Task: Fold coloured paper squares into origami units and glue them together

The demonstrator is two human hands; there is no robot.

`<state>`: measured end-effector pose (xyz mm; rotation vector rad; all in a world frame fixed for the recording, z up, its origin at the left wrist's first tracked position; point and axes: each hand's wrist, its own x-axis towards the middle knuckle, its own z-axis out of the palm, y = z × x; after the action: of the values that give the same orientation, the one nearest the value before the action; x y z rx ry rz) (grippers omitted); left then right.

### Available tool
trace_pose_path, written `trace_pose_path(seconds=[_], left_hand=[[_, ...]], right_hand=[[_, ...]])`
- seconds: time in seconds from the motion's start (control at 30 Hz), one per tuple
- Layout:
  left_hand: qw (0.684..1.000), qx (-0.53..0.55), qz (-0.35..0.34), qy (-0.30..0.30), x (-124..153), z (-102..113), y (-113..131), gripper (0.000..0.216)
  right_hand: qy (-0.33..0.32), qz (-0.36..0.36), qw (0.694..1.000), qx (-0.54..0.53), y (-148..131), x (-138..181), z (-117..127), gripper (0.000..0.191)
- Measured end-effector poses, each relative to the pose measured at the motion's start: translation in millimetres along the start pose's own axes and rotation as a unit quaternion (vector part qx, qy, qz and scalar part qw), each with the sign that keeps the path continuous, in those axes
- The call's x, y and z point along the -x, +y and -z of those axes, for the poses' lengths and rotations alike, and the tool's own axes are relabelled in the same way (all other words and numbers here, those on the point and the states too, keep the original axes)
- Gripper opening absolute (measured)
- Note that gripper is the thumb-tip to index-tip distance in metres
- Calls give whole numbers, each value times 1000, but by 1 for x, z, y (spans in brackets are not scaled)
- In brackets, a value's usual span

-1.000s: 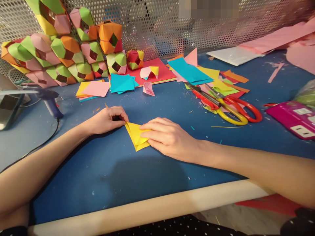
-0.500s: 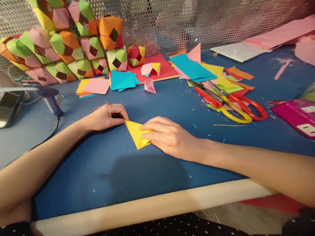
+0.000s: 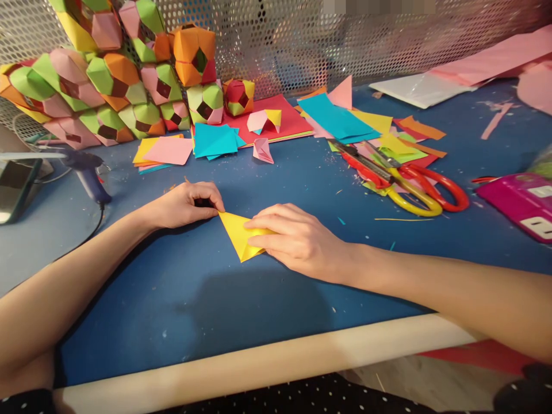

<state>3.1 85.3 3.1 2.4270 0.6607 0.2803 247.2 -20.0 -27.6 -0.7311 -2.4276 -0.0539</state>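
Observation:
A folded piece of yellow paper (image 3: 235, 229) lies on the blue tabletop in front of me, its creases forming a pointed shape. My left hand (image 3: 194, 204) is closed, thumb and index finger pinching its upper left corner. From the right, my right hand (image 3: 297, 238) holds the paper down, with its fingers pressed together over the right half. That half is mostly hidden beneath the fingers. Beyond both hands sits a small folded pink paper piece (image 3: 263, 150), and behind it a pink and yellow one (image 3: 265, 121).
Colourful folded-paper balls (image 3: 114, 80) are stacked at the back left, against a perforated metal screen (image 3: 276, 46). Scissors (image 3: 425, 187) with red and yellow handles lie on paper scraps at right. A blue glue gun (image 3: 88, 172), blue paper squares (image 3: 215, 141) and a magenta case (image 3: 517, 201) surround the work area.
Almost nothing differs. Both hands stay on the yellow paper, with only a tiny shift of the fingers.

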Motion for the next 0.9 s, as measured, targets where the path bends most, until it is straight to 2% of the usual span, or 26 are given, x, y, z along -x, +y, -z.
trace_pose_path(seconds=[0.33,0.53,0.6,0.67,0.77,0.9], left_hand=[[1000,-5,5,-1,0,0,2,15],[999,-48,9,7,1,4,2,15],[998,-57,21,5,2,7,6,18],[997,-61,38,29,2,6,14,21],[989,-84,47,108,2,-5,35,19],[980,-147,-14,133,3,-34,60,15]], right_hand=[[-10,6,1000,16,0,1,-1,20],[-11,15,1000,24,-1,0,0,21],[-17,12,999,28,-2,-1,1,21],[-21,11,999,31,-2,-1,1,22],[-26,10,999,30,-3,-2,2,22],[-39,1,999,29,-3,-2,2,24]])
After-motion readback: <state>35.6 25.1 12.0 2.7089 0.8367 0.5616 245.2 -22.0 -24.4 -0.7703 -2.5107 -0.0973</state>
